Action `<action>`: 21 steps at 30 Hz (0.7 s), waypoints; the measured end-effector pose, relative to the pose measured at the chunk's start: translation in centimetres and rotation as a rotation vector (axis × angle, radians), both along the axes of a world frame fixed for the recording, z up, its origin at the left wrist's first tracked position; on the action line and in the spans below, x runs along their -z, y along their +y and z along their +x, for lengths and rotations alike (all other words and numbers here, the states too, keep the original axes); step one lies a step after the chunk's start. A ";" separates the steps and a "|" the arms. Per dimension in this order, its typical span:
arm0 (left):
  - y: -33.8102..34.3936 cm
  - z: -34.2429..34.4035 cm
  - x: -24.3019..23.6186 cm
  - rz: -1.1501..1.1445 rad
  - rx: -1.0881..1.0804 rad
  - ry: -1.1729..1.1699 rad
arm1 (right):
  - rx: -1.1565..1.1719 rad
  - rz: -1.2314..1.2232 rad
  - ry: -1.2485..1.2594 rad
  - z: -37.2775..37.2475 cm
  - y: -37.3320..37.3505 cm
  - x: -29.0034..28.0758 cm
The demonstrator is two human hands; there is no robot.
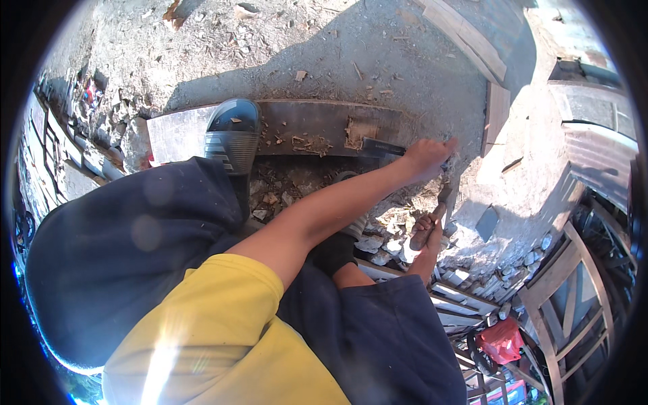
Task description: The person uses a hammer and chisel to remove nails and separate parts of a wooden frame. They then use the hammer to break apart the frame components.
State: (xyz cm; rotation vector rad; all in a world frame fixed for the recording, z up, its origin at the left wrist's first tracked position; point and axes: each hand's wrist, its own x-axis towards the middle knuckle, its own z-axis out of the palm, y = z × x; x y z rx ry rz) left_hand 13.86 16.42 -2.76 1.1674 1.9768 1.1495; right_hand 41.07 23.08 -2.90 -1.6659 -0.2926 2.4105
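Plank (304,125): long dark board lying flat on the dirt ground (378,47), its long axis running left to right across the view; a shallow pale notch (361,131) is cut into its near edge, with wood chips (307,142) scattered just left of it.

Chisel (381,148): dark flat blade, lying almost along the plank's length, its tip at the right side of the notch, its handle end hidden inside the fist.

Left hand (426,158): reaches across from lower left; fingers curled tightly around the chisel handle, thumb side up. It sits just right of the notch, so the blade points leftward from the fingers into the cut.

Right hand (426,236): lower and nearer the body, apart from the plank; fingers wrapped closed around a wooden handle (428,228) that slants up and to the right. The head of this tool is hard to make out against the rubble.

Nearer hand to the notch: the left, by way of the blade; the right hangs below the chisel's butt end.

Sandal (233,135): grey, planted on the plank's left part, well left of the notch.

Rubble (388,246): pale stones and chips beneath the hands.

Wooden frame (574,297): stands at lower right, well apart.
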 end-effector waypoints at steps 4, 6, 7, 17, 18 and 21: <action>1.0 -0.5 0.3 -0.222 -0.096 0.072 | -0.023 -0.044 -0.050 0.8 0.9 -1.1; 0.8 -2.0 0.4 -0.253 -0.033 0.046 | -0.035 -0.072 -0.069 0.9 1.0 -1.6; 0.7 -2.6 0.4 -0.267 0.002 0.034 | -0.057 -0.064 -0.036 2.5 1.6 -0.6; -1.0 -1.4 -0.9 -0.243 0.135 -0.013 | -0.220 0.017 -0.107 4.0 2.7 -2.9; -1.0 -1.6 -1.5 -0.252 0.146 -0.016 | -0.277 0.068 -0.140 4.3 3.1 -4.5; -1.5 -2.0 -1.0 -0.315 0.102 -0.025 | -0.271 0.268 -0.357 -1.7 3.9 -10.6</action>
